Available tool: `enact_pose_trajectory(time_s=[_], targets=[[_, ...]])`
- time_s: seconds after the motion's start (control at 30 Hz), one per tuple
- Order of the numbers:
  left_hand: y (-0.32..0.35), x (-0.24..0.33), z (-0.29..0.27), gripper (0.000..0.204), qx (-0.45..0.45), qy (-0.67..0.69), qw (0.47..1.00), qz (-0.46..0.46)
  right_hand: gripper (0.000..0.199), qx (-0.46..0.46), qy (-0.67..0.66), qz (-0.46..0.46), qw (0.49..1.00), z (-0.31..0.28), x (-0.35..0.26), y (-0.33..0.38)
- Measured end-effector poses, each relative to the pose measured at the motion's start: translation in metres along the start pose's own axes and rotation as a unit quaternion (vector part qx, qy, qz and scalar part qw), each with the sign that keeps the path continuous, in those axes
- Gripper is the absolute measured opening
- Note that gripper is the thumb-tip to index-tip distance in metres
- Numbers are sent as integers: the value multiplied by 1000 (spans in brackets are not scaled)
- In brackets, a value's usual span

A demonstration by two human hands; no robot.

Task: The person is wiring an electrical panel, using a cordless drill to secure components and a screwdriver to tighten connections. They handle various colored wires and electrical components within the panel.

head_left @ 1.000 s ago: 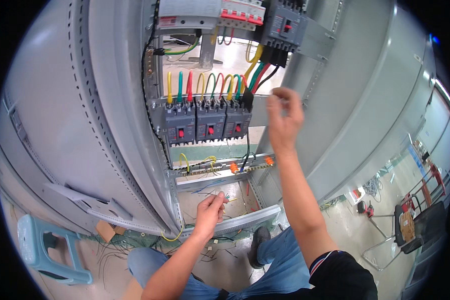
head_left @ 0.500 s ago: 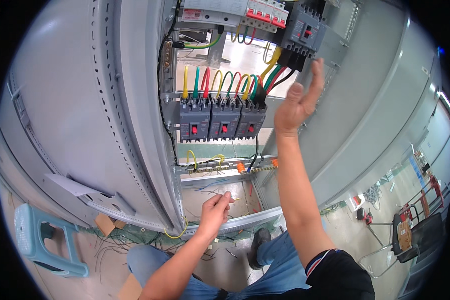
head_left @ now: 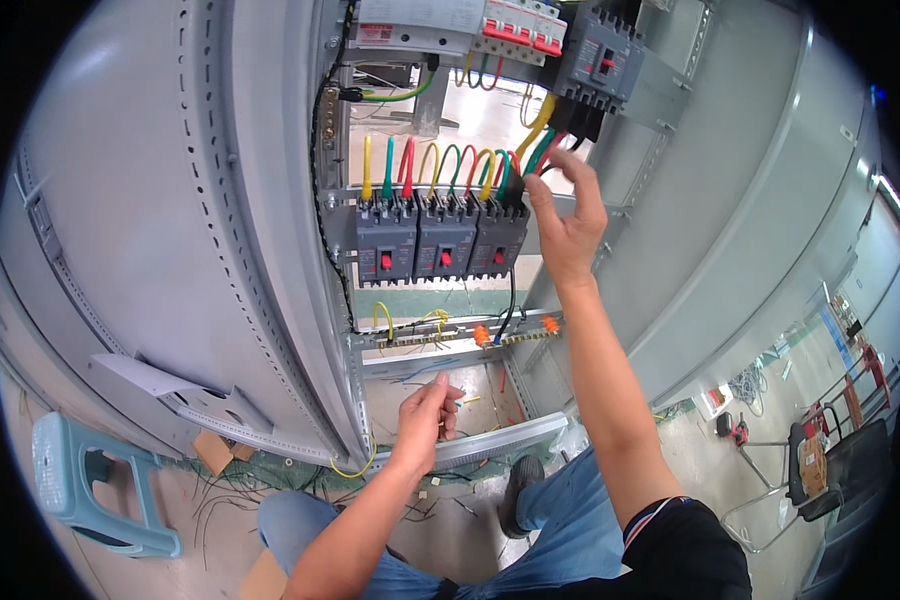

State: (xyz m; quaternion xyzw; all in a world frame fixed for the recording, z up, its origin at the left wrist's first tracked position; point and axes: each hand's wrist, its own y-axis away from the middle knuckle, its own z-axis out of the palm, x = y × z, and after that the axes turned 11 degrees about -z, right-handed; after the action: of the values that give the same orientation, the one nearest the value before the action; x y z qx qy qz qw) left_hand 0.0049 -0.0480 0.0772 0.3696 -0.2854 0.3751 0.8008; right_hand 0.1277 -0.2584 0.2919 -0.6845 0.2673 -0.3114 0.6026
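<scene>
My right hand (head_left: 573,225) is raised beside the bundled cables, its thumb and curved fingers apart with nothing visible between them. Its fingertips come close to the red cable (head_left: 556,141) and the green cable (head_left: 538,156); contact is not clear. Just left of it is the right-hand breaker (head_left: 498,247) in a row of three dark grey moulded-case breakers with red toggles. Looped yellow, green and red wires join their tops. Higher up sits a larger grey breaker (head_left: 604,62). My left hand (head_left: 425,425) is low, over the cabinet's bottom opening, fingers closed; whatever they hold is hidden.
A perforated cabinet post (head_left: 210,200) stands left, a grey side panel (head_left: 730,210) right. Orange insulators (head_left: 482,335) sit on the lower rail. Wire scraps (head_left: 220,490) litter the floor near a blue stool (head_left: 105,480). A black chair (head_left: 820,465) stands at right.
My right hand has moved left and down from beside the upper breaker to the cables, its fingers now more curled. My left hand has shifted only slightly.
</scene>
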Motion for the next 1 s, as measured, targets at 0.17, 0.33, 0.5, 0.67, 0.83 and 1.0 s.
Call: enact_pose_trajectory(time_s=[0.17, 0.33, 0.5, 0.67, 0.83, 1.0], targets=[[-4, -3, -2, 45, -19, -4, 1000, 3, 35, -135, -70, 226, 962, -19, 15, 32], [-2, -4, 4, 42, -19, 0, 1000, -9, 30, -115, -181, 380, 900, -7, 17, 31], [-8, -4, 11, 47, -42, 26, 999, -14, 25, -136, -63, 188, 971, -7, 30, 44], [-17, 11, 5, 63, -72, 145, 986, -24, 24, -167, -72, 205, 962, -13, 22, 34], [2, 29, 10, 68, -143, 216, 965, 52, 41, -260, -185, 117, 940, -46, -77, 81], [0, 24, 8, 73, -113, 176, 977, 54, 38, -410, -212, -40, 886, -54, -117, 111]])
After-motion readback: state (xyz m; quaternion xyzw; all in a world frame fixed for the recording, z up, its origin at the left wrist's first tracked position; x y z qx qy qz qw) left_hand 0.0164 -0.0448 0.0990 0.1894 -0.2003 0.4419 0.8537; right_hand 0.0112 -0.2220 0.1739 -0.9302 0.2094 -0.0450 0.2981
